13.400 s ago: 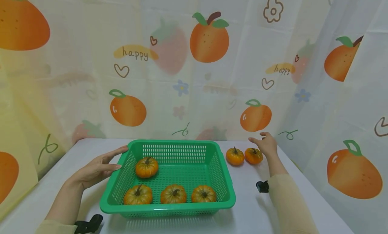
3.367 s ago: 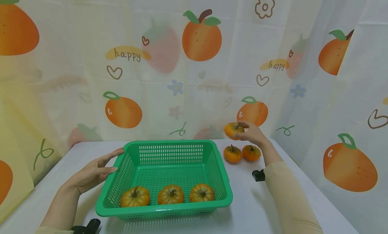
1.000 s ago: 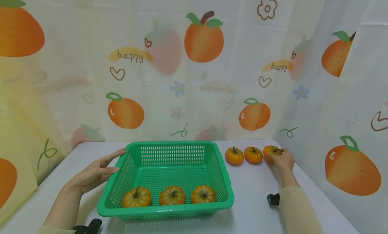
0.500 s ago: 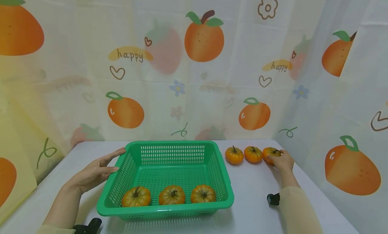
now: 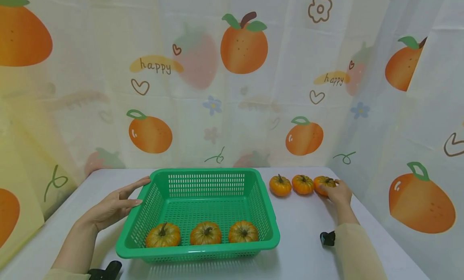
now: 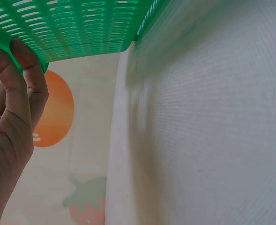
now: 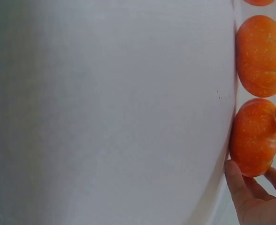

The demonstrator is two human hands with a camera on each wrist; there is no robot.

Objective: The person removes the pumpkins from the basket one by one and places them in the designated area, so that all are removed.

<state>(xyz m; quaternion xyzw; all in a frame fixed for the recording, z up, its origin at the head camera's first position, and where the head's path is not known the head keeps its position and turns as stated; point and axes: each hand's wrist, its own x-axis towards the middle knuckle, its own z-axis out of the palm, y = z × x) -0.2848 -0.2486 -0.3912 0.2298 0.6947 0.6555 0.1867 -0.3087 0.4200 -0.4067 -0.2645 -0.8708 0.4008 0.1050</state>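
A green plastic basket (image 5: 266, 215) stands on the table with three small orange pumpkins along its near side: left (image 5: 163, 235), middle (image 5: 205, 233) and right (image 5: 243, 231). My left hand (image 5: 108, 209) grips its left rim; in the left wrist view the fingers (image 6: 30, 70) curl at the rim. Right of the basket, three more pumpkins form a row at the back. The rightmost pumpkin (image 5: 322, 185) is held by my right hand (image 5: 340, 192), thumb and fingers around its sides. In the right wrist view that pumpkin (image 7: 254, 138) sits low, against the tabletop, close beside its neighbour (image 7: 260, 56).
The row's left pumpkin (image 5: 280, 185) stands near the basket's back right corner, the middle pumpkin (image 5: 302, 184) beside it. A white cloth covers the table (image 5: 297, 239). Fruit-printed curtains (image 5: 195, 123) rise behind the table and at both sides.
A pumpkin from the basket's back left went over the other two and down at the row's right end, in my right hand. During the last second almost nothing moved; the left hand stayed on the rim.
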